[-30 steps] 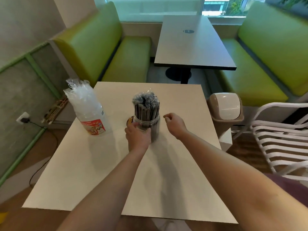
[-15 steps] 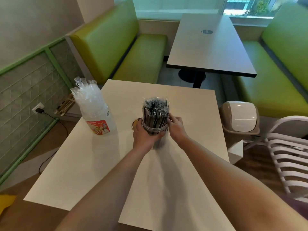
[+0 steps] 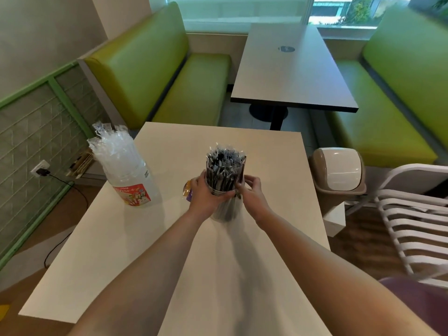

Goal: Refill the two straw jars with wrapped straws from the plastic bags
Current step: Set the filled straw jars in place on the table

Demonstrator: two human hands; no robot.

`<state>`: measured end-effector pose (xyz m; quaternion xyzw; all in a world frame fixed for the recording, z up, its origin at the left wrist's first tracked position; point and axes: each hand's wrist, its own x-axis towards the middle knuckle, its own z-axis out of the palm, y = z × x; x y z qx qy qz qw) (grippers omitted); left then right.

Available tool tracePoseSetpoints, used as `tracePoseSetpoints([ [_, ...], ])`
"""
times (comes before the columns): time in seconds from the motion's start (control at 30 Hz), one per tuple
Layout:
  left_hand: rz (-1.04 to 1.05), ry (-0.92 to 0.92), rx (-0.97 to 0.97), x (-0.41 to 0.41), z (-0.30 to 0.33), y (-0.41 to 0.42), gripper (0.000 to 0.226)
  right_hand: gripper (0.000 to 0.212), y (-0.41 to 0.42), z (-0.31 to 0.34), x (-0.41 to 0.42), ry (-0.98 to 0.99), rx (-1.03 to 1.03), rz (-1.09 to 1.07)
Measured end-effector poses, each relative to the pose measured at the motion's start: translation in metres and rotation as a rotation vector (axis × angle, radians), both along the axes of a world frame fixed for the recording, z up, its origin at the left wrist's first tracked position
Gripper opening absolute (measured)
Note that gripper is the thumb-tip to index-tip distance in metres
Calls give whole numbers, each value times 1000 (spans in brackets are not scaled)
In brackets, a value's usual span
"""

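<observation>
Near the middle of the pale table [image 3: 266, 166]: a clear jar [image 3: 224, 209] packed with dark wrapped straws [image 3: 225, 169], tops fanned well above the rim. At about ten o'clock from it, well apart: a second clear jar with a red label [image 3: 132, 187], stuffed with clear wrapped straws [image 3: 114, 147]. Just behind the left hand, at nine o'clock of the dark jar: a small purple and orange object [image 3: 188, 191], too hidden to identify.

Probably light, even full. Smooth plastic wall, likely slippery and slightly springy under squeeze; best taken low on the wall or just under the rim, from both sides. Straw bundle loose, thin film wrappers slick and crinkly, individually floppy, stiffer as a pack; tall and top-heavy, so prone to tipping if pushed high up.

Left hand [image 3: 206, 197]: wrapped round the jar at the rim from nine o'clock, fingers curled onto the wall, firm hold. Right hand [image 3: 252, 192]: at three o'clock, fingers half curled, tips against the bundle near the rim, seemingly pinching or tidying the straws; exact contact hard to tell.
</observation>
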<state>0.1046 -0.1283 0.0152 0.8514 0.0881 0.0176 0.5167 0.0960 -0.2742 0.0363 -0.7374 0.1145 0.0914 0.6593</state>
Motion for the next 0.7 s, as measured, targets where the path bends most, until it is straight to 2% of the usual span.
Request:
tracePoseSetpoints([
  [0.4,-222,-32,-104,98,13,-8,91,43,-4,10,77,-25,-23,-180],
  [0.6,-261,-47,-106,155,9,-16,99,43,-11,-2,127,-40,-9,-277],
  [0.7,-290,-36,-127,192,3,-21,105,50,-15,-8,157,-40,-22,-308],
])
